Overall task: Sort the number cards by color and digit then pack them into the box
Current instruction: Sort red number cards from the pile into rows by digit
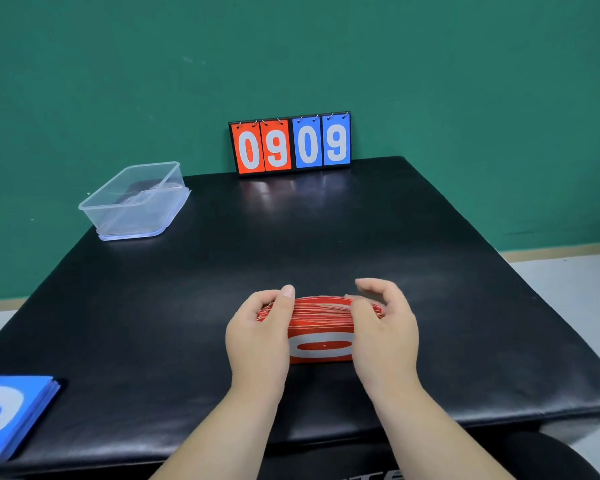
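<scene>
Blue stack (11, 410) sorted, lower left; both hands' grip, left (257, 337) and right (385, 334), clamped on red stack (321, 327), mid-worktop. Box (136, 202), upper left, seemingly unfilled; packing left.

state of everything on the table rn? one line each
red card stack: on edge on the table, squared between both hands, front card shows 0
left hand: gripping the stack's left end
right hand: on the stack's right end, fingers partly open
blue card stack: flat at the near left corner, untouched, top card 0
clear box: open, no lid, no cards inside
scoreboard: upright, reads 09 red, 09 blue
</scene>
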